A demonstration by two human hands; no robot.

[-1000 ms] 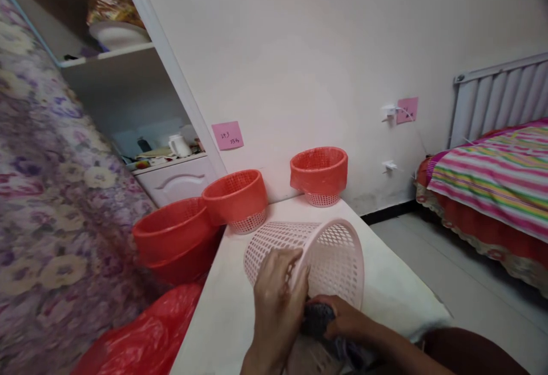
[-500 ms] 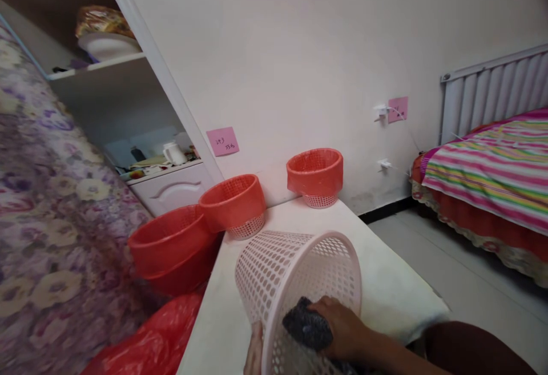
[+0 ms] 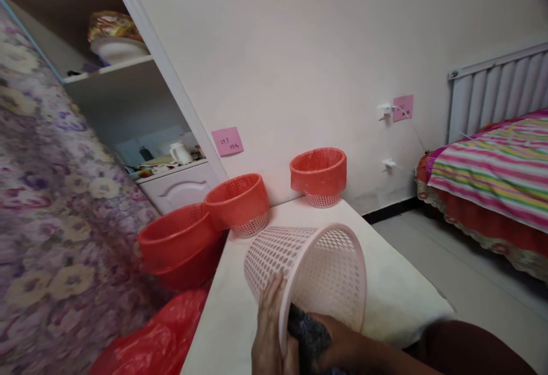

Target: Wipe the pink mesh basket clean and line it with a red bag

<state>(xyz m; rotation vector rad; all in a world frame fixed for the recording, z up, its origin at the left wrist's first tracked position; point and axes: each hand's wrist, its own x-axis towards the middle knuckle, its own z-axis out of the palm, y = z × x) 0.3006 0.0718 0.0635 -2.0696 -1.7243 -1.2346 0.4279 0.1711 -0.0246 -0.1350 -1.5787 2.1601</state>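
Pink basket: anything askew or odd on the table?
The pink mesh basket lies tipped on its side on the white table, mouth toward the camera, while the two red-lined baskets stand upright.
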